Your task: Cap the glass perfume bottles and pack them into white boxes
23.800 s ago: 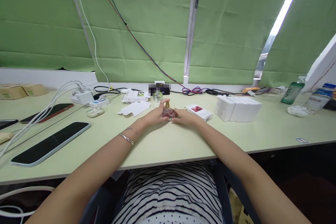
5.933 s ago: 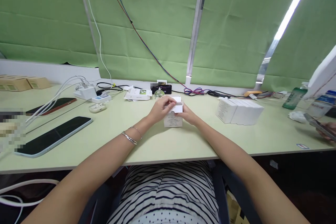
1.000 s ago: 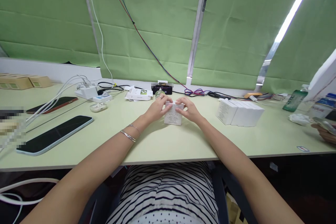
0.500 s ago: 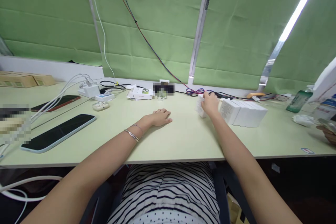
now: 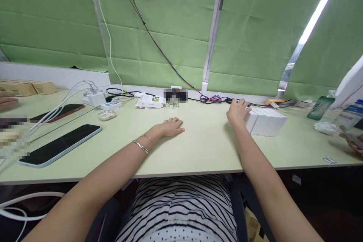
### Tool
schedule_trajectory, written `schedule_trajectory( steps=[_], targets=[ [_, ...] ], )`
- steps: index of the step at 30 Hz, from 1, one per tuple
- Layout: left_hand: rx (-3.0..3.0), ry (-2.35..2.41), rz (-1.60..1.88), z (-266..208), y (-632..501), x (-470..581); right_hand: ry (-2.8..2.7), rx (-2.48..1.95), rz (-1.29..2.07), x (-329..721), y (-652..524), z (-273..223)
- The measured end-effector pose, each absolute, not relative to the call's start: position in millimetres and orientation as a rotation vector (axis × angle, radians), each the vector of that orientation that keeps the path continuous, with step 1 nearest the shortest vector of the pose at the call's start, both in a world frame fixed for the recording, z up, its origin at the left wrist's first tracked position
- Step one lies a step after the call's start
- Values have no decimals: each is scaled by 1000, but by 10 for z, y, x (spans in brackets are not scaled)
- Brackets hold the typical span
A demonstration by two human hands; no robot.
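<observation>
On the table's middle, my left hand lies palm down with its fingers stretched out, holding nothing. My right hand grips a small white box from above, at the left end of a row of white boxes. Only a sliver of the gripped box shows beside my wrist; the hand and forearm hide the rest. The boxes in the row stand upright, side by side. Whether the gripped box touches the row is hidden by my hand.
Two phones and an earbud case lie left, near white chargers and cables. An opened white carton lies at the back. A green bottle stands right. Other people's hands show at both edges.
My right hand has moved right with the white box, from a gap left of the row up to the row's end. My left hand stays flat. Another person's hand has appeared at the left edge.
</observation>
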State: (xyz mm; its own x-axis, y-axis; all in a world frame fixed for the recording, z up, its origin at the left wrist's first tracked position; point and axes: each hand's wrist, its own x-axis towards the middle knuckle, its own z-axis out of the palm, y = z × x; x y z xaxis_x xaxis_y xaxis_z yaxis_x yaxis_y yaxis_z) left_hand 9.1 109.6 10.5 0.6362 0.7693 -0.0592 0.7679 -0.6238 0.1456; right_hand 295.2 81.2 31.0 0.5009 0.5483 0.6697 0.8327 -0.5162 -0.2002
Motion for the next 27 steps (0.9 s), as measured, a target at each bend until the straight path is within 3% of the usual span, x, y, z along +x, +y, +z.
schedule_trajectory(
  steps=[3,10,20,27],
  targets=[
    [2687,1272,34,90,1097,89,-1414,-2066,-727,2735,829,272],
    [2651,1312,103,111,1171,70,-2266,-1856,-77,2149,917,-79],
    [2272,2016,204,224,1552,-257,-2415,-1771,137,2222,941,-110],
    [1933,2471,652,316,2046,-564,-2396,-1788,146,2178,933,-121]
  ],
)
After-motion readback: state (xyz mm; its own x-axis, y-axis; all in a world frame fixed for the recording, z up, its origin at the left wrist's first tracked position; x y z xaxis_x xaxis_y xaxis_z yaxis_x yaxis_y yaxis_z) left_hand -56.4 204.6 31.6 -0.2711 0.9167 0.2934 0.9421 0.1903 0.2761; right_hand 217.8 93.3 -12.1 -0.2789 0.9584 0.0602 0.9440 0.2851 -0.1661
